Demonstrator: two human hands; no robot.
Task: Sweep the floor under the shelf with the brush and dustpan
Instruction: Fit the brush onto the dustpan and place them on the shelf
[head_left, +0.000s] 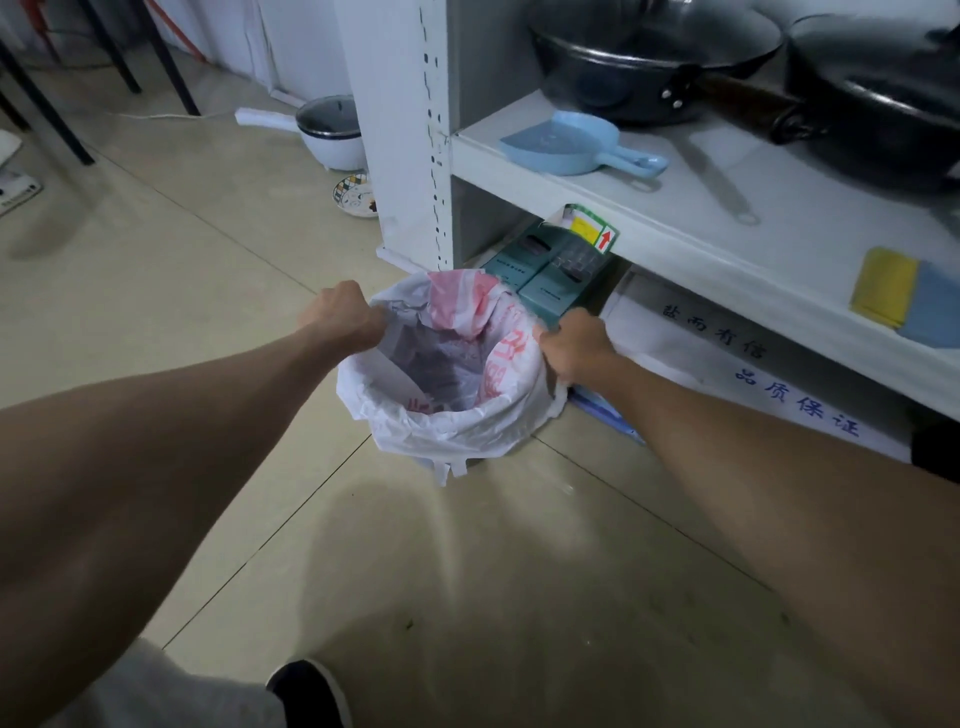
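Observation:
A light blue dustpan lies on the white shelf board, its handle pointing right. No brush is in view. On the floor in front of the shelf stands a waste bin lined with a white and red plastic bag. My left hand grips the bag's rim on the left side. On the bin's right side, my right hand grips the rim. Both fists are closed on the plastic.
Two black woks and a metal ladle sit on the shelf, with yellow and blue cloths at its right. Green boxes and a printed white sack lie under the shelf. A white pot and a small dish stand left of the shelf post.

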